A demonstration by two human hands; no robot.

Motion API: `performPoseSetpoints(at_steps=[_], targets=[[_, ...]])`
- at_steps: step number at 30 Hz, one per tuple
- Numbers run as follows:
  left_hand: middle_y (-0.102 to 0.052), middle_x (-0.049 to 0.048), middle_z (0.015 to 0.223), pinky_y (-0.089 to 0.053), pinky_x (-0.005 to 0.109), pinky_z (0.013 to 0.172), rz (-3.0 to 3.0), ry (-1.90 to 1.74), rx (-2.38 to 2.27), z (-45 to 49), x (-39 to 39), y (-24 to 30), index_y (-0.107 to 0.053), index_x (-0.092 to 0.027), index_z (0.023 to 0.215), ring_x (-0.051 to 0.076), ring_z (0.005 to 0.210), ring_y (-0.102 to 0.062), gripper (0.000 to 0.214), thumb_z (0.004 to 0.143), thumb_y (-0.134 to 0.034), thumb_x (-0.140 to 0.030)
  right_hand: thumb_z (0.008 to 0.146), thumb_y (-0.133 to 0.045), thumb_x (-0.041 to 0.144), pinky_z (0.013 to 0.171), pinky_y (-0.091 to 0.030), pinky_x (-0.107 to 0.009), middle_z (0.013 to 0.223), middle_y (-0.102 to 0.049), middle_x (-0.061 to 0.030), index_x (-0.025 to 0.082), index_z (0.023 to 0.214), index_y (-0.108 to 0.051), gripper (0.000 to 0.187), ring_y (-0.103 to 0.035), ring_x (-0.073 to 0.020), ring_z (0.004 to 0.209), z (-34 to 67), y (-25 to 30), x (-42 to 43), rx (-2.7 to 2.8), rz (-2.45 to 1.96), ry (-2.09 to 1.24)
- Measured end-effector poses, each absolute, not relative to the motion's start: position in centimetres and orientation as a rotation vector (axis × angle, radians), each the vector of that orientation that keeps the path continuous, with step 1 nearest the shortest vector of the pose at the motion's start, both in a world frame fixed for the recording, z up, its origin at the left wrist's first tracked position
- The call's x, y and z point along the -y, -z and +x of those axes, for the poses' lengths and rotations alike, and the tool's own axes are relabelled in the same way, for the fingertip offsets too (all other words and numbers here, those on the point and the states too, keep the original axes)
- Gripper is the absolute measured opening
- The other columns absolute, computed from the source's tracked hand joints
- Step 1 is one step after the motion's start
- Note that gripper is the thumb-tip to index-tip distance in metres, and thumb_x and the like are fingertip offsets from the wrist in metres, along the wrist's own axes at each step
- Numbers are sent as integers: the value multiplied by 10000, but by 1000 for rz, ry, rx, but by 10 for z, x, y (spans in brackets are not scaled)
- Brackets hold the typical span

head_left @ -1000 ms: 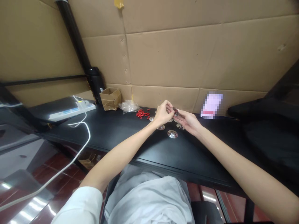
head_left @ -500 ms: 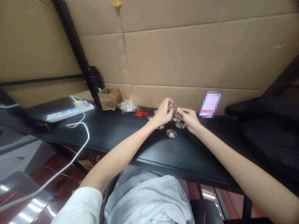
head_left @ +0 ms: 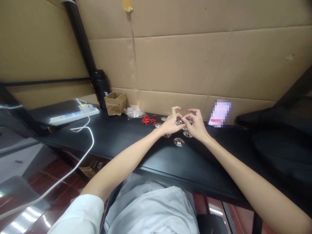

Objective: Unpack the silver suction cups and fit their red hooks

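My left hand (head_left: 171,123) and my right hand (head_left: 197,125) meet at their fingertips above the black table. Thumb and fingers of each are pinched together; whatever lies between them is too small and covered to make out. Around and beneath them lie several shiny, domed metal discs like small cymbals. One disc (head_left: 179,142) rests nearest to me, another disc (head_left: 187,134) is by my right palm, and a disc (head_left: 167,135) is partly covered by my left wrist. To the left is a pile of small red cord loops (head_left: 147,119).
Left of the loops are clear plastic bags (head_left: 135,111), an open cardboard box (head_left: 115,103) and a black bottle (head_left: 101,87). A power strip (head_left: 73,116) trails a white cable (head_left: 90,143). A phone (head_left: 219,113) leans on the cardboard wall (head_left: 170,65); dark fabric (head_left: 280,139) lies right.
My hands have come closer together, right hand moving left until the fingertips meet. A small red bit seen between them earlier is now hidden. The view has shifted slightly.
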State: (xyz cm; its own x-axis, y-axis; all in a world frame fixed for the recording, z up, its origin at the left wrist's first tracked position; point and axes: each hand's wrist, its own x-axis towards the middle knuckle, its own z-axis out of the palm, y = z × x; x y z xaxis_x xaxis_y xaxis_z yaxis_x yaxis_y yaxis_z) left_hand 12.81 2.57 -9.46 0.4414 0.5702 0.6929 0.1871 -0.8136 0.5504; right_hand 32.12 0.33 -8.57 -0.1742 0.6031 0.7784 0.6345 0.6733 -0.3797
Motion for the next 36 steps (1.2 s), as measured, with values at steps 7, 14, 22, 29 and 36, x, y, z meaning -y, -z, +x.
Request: performPoseSetpoints(at_steps=[7, 14, 22, 29, 36], targets=[[-669, 25, 1001, -536, 461, 1011, 2236, -1195, -443, 127, -35, 99, -229, -247, 1472, 226, 1015, -707, 793, 893, -770, -242, 995, -661, 471, 1166, -456, -620, 1271, -583, -148, 238, 911, -721, 255, -577, -366, 1305, 320, 82, -1, 1826, -984, 121], [-691, 118, 1211, -538, 474, 1042, 2380, -1037, -431, 97, -48, 87, -337, -279, 1490, 280, 1145, -715, 1032, 685, -981, -312, 957, -713, 499, 1152, -481, -576, 1209, -617, -134, 237, 885, -765, 277, -626, -341, 1233, 322, 80, -2, 1904, -994, -4], [-763, 85, 1131, -551, 383, 993, 2619, -796, -794, 51, -59, 78, -590, -225, 1384, 251, 1073, -735, 732, 716, -886, -176, 909, -747, 510, 1011, -554, -475, 1087, -741, -97, 240, 807, -767, 289, -718, -288, 1022, 318, 82, 8, 2217, -1047, -353], [-799, 72, 1133, -544, 337, 985, 2741, -581, -944, 55, -59, 74, -798, -217, 1118, 249, 1078, -735, 270, 849, -788, -233, 963, -648, 504, 848, -553, -409, 1055, -790, -97, 227, 1021, -798, 320, -711, -269, 868, 340, 66, 5, 2239, -1198, -272], [-830, 43, 1121, -550, 304, 979, 2689, -451, -982, 54, -59, 71, -851, -239, 1047, 227, 1051, -755, 222, 841, -777, -198, 790, -844, 496, 773, -556, -373, 984, -803, -73, 252, 980, -859, 309, -709, -262, 829, 361, 61, 3, 2511, -1350, -273]])
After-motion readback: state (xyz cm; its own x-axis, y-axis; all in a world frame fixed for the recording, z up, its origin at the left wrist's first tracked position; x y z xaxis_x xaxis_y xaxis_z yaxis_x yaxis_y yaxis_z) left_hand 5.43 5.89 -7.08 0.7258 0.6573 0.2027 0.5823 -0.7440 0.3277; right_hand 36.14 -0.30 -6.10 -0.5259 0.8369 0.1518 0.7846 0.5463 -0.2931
